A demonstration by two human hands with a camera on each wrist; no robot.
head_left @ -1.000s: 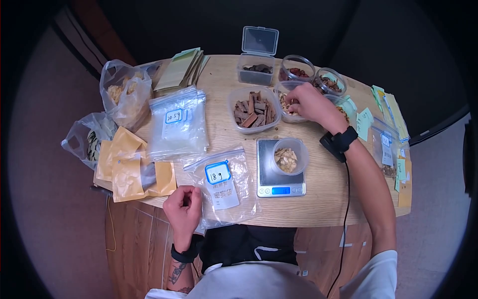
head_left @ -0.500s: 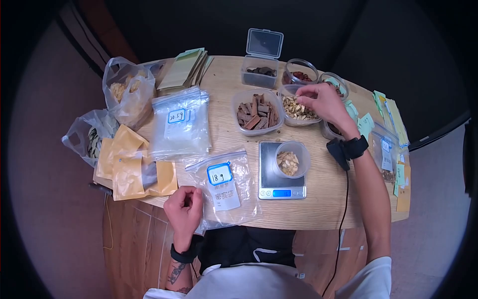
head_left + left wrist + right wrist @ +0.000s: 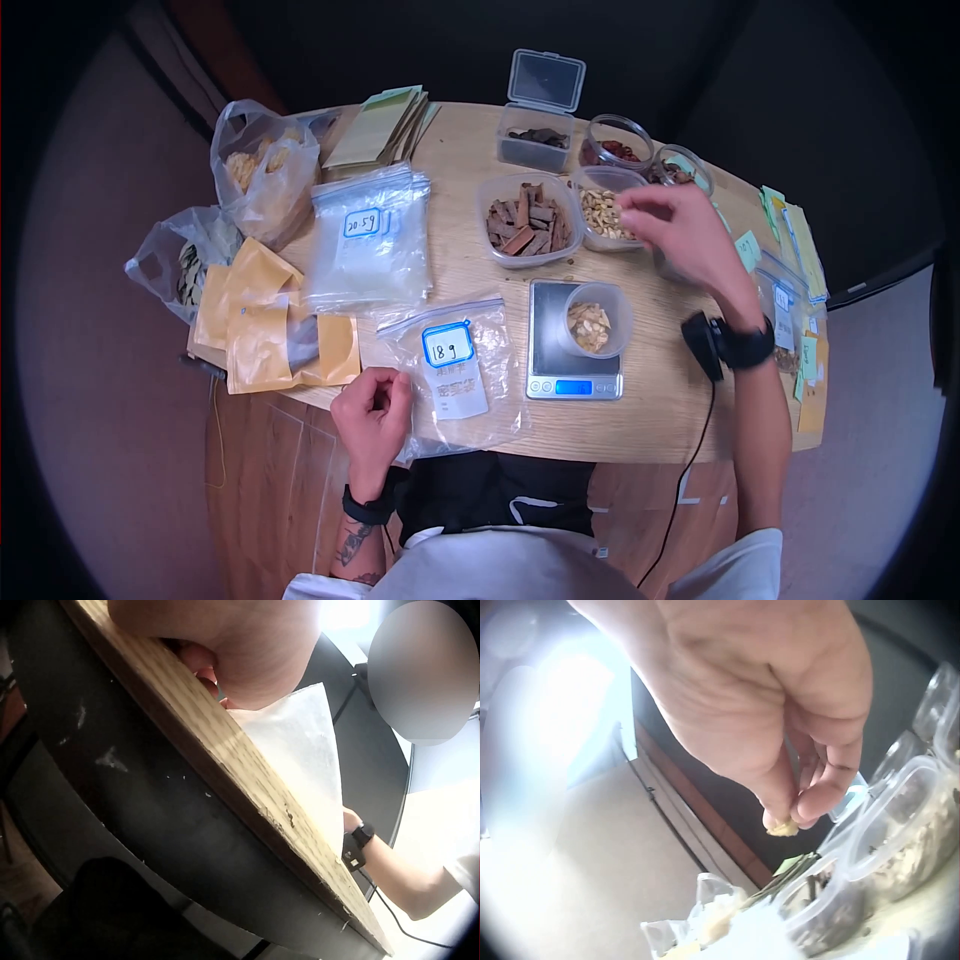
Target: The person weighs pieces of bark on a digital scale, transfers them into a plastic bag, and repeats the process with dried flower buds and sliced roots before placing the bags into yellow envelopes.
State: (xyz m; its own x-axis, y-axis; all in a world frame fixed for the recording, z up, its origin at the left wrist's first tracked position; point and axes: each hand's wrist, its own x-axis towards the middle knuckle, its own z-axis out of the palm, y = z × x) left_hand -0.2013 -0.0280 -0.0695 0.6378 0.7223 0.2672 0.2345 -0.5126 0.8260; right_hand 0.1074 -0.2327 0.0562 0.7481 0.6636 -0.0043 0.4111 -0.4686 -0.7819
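My right hand (image 3: 690, 238) is over the right edge of a tub of pale slices (image 3: 603, 212); in the right wrist view the hand (image 3: 757, 697) pinches a small yellowish piece (image 3: 783, 828) between thumb and fingertips. A round cup of pale pieces (image 3: 590, 328) stands on the digital scale (image 3: 575, 388), whose display is lit. My left hand (image 3: 372, 412) lies with curled fingers at the table's front edge, beside the clear zip bag marked 18g (image 3: 458, 390). In the left wrist view the hand (image 3: 240, 645) is at the bag's corner (image 3: 300, 742); whether it grips it is unclear.
A tub of brown bark (image 3: 528, 228), a lidded box (image 3: 535, 148) and round jars (image 3: 616, 150) stand at the back. Zip bags marked 20.5g (image 3: 368, 250), brown packets (image 3: 270, 340) and plastic bags (image 3: 268, 180) lie at left. Labelled bags (image 3: 783, 310) lie at right.
My right hand has lifted from inside the tub of pale slices and moved right and toward me. The left hand has stayed in place. The view has shifted slightly.
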